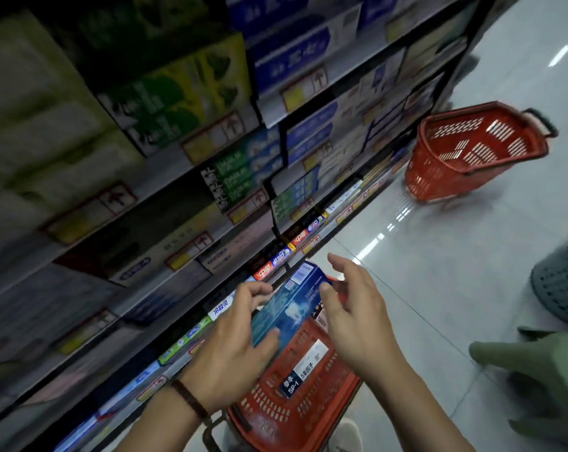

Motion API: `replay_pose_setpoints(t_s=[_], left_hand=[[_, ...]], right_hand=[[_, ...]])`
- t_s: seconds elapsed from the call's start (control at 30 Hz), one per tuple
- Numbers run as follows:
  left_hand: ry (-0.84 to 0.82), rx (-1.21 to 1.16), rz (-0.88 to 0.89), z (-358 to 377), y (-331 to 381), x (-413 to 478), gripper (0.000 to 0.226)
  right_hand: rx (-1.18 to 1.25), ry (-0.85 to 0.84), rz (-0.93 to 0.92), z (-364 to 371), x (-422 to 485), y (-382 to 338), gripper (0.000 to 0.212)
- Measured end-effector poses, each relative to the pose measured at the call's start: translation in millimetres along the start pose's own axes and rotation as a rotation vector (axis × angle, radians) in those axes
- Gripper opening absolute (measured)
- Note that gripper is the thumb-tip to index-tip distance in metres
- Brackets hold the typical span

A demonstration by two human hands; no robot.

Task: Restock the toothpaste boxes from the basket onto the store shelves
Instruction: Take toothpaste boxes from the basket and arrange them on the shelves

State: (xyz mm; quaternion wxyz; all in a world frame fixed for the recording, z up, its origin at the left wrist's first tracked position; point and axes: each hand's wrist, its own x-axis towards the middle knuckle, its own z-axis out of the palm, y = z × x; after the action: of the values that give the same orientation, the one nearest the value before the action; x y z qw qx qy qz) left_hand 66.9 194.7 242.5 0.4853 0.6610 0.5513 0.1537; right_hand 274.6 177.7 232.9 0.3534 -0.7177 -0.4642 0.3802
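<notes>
**A:** Where's the toothpaste box (285, 308)?

**B:** It's up over the near red basket (325, 399), low down beside the shelves (269, 112). The left hand (230, 340) has it. Thumb on the blue face, fingers curled round the left edge, so that grip is pinching the box.

**A:** And the right hand (357, 321)?

**B:** Just right of the box, grip spread, fingers loose. The thumb is at the box's right edge. I cannot tell if it touches.

**A:** How does the box lie?

**B:** Its long axis runs near to far, leaning right. The barcode end points far.

**A:** And the shelves?

**B:** Left of it. I'd judge the box has to swing left, and the left hand is nearer.

**A:** Anything else?

**B:** A labelled box (305, 367) lies in the basket. A second red basket (471, 151) stands far right.
</notes>
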Motion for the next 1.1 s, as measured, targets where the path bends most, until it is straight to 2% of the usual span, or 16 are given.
replay_pose_setpoints(t_s=[0.33, 0.7, 0.87, 1.1], left_hand=[[0.111, 0.067, 0.162, -82.6, 117.6, -53.4, 0.036], [0.144, 0.18, 0.312, -150.3, 223.0, -96.0, 0.038], [0.183, 0.239, 0.394, -173.7, 260.1, -109.4, 0.04], [0.271, 0.312, 0.451, -203.5, 304.3, -128.8, 0.042]], right_hand=[[0.006, -0.051, -0.154, -62.2, -23.5, -130.4, 0.039], [0.041, -0.013, -0.308, -115.1, -46.4, -223.3, 0.036], [0.073, 0.041, -0.373, -138.7, -54.2, -260.0, 0.028], [0.151, 0.047, -0.48, -160.8, -60.7, -311.2, 0.027]])
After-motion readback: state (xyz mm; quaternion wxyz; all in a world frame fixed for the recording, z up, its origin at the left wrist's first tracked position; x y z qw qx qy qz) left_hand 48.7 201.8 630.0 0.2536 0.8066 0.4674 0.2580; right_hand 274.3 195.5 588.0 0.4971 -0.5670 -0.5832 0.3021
